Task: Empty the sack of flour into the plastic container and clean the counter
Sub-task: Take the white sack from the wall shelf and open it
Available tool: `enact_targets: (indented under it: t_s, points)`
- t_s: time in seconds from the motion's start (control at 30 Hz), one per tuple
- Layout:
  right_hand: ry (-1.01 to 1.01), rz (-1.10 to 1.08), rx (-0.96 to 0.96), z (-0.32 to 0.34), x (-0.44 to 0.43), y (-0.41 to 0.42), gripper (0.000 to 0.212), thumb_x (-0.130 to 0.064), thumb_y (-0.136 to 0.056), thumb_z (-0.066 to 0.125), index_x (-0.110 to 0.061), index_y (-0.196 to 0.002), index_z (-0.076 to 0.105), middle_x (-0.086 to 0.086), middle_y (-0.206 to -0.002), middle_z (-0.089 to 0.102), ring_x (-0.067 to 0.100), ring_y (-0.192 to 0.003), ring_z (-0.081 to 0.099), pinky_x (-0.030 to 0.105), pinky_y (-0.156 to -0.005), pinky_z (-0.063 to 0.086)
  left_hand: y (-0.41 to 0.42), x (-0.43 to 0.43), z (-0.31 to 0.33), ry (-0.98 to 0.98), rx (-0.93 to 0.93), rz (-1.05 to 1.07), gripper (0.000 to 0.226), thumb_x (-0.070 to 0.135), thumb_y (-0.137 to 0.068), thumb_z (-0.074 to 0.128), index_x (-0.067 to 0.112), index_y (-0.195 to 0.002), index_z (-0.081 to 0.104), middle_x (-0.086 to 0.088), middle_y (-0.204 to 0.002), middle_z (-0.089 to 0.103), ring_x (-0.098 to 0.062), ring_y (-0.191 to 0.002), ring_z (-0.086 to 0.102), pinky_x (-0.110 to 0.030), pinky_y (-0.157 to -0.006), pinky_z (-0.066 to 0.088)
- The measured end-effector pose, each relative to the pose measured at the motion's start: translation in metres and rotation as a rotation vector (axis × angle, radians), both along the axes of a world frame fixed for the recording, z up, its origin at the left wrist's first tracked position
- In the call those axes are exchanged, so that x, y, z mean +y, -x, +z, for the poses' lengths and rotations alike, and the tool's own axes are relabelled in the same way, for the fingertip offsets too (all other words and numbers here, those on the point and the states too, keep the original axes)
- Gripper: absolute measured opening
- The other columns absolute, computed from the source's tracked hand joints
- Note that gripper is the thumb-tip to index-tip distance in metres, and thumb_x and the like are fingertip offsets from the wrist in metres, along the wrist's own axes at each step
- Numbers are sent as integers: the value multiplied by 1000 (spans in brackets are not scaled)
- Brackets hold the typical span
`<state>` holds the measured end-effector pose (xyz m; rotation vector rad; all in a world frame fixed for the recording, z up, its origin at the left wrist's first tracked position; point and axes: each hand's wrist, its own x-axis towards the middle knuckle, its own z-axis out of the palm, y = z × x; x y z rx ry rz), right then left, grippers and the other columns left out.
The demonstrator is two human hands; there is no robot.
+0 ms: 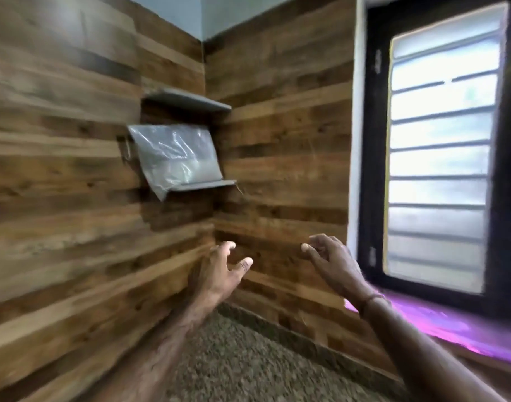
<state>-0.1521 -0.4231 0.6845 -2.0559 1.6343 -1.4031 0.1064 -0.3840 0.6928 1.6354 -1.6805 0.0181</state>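
flour sack (176, 158) x1, corner overhanging lower shelf (210, 183) edge; shelves (190, 101) x2 | left hand (219, 274), right hand (334, 264): grips apart, empty | open air above counter (248, 358)

Open way to sack (173, 158) (shelf (187, 100) overhead)

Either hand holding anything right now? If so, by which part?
Nothing held. Left hand and right hand are both empty, fingers loosely spread, below the flour sack on the shelf.

A home kitchen corner: granite counter (234, 358), wood-look wall tiles (74, 198), barred window (439, 146).
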Motion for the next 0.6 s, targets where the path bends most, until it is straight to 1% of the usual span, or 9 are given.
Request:
enact_targets:
  t_s: [0.07, 0.2, 0.3, 0.37, 0.43, 0.5, 0.53, 0.6]
  points:
    - [30, 51, 27, 29, -38, -30, 45, -67, -83, 54, -35, -112, 65, -12, -108, 65, 14, -98, 67, 37, -90, 55, -28, -21, 28, 29, 3, 45, 59, 63, -86, 64, 30, -135, 59, 8, -129, 67, -17, -117, 65, -33, -90, 52]
    - [85, 117, 72, 89, -103, -89, 32, -55, -90, 63, -32, -112, 66, -11, -110, 66, 12, -99, 66, 37, -89, 55, -80, -61, 88, 109, -53, 122, 59, 61, -87, 64, 29, -137, 59, 8, -133, 65, -14, -123, 61, -31, -94, 48]
    - [124, 160, 110, 139, -146, -128, 34, -50, -90, 67, -28, -115, 67, -6, -109, 70, 17, -102, 67, 38, -89, 56, -116, -96, 134, 195, -126, 157, 60, 61, -87, 62, 25, -134, 59, 4, -130, 67, -20, -121, 63, -35, -95, 52]
    - [160, 179, 113, 170, -174, -152, 35, -46, -90, 69, -24, -117, 67, -5, -106, 71, 17, -96, 67, 36, -88, 56, -140, -122, 162, 244, -161, 177, 61, 61, -87, 62, 24, -135, 58, 3, -132, 65, -23, -123, 62, -39, -96, 52]
    - [206, 179, 163, 201, -204, -177, 37, -42, -90, 72, -22, -120, 67, -2, -110, 69, 15, -92, 63, 31, -86, 52, -165, -150, 191, 294, -214, 216, 62, 62, -88, 61, 24, -137, 56, 1, -136, 63, -25, -126, 58, -42, -98, 50]
    - [233, 186, 195, 225, -229, -199, 37, -40, -89, 74, -22, -121, 67, -1, -114, 70, 17, -98, 65, 30, -85, 50, -187, -174, 217, 339, -265, 265, 64, 63, -88, 61, 23, -138, 56, -2, -137, 62, -27, -127, 55, -42, -100, 47]
    - [251, 189, 199, 237, -244, -214, 36, -39, -89, 75, -22, -120, 68, -2, -113, 70, 18, -101, 65, 30, -85, 49, -202, -190, 230, 361, -285, 291, 65, 64, -88, 61, 22, -138, 56, -4, -137, 61, -28, -128, 54, -42, -101, 45]
    - [266, 210, 211, 260, -267, -240, 34, -36, -88, 76, -21, -118, 69, -5, -106, 68, 17, -101, 64, 30, -84, 49, -225, -215, 255, 399, -333, 357, 65, 64, -88, 60, 21, -137, 57, -5, -137, 59, -30, -128, 53, -45, -103, 42]
